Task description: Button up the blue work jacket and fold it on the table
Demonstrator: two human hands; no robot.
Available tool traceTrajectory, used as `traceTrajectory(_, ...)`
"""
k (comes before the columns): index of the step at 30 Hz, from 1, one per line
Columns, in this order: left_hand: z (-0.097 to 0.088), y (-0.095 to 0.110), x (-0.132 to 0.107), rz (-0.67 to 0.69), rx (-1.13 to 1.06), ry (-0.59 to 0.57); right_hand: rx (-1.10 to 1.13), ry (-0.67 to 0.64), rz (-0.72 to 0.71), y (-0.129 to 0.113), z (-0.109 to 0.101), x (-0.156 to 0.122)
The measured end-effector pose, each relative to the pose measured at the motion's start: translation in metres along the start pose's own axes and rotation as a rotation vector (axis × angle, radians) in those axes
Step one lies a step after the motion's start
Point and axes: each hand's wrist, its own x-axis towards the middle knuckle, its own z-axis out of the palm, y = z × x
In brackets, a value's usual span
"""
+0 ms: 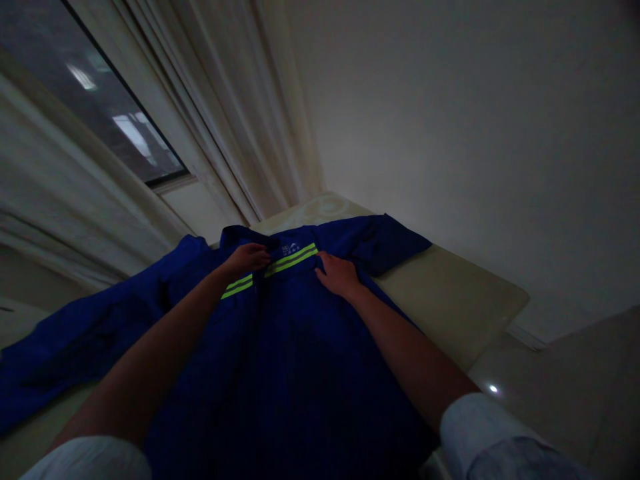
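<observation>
A dark blue work jacket (285, 347) lies spread front side up, with a neon yellow striped band (293, 259) across its chest and small white print above the band. My left hand (246, 259) is at the front opening below the collar, its fingers closed on the fabric edge. On the other side of the chest, my right hand (340, 275) rests at the outer end of the band, thumb and fingers apart on the cloth. One sleeve (75, 340) stretches out to the left; the other sleeve (380, 240) points to the right. The lower hem is in shadow.
Beneath the jacket is a pale table (450, 300) with a rounded corner at the right and a swirl pattern at the back. Behind it stand a plain wall (450, 133), long curtains (225, 100) and a window (110, 100). A shiny floor (560, 400) shows at the right.
</observation>
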Motion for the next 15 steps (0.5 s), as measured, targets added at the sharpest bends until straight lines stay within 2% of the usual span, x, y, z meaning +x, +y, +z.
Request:
traceTrajectory(3, -0.007, -0.008, -0.002, 0.034, 0.606, 0.151, -0.002, -0.004, 0.0, 0.001, 0.0, 0.0)
traceTrajectory(5, -0.012, -0.015, -0.005, 0.048, 0.829, 0.143, -0.009, -0.008, 0.005, 0.001, 0.001, 0.0)
traceTrajectory(8, -0.013, -0.024, -0.013, 0.05, 0.879, 0.071, -0.014, -0.013, 0.003, 0.001, 0.001, 0.0)
traceTrajectory(15, -0.005, -0.032, -0.02, 0.034, 1.0, 0.101, -0.008, -0.02, 0.004, 0.001, -0.001, 0.0)
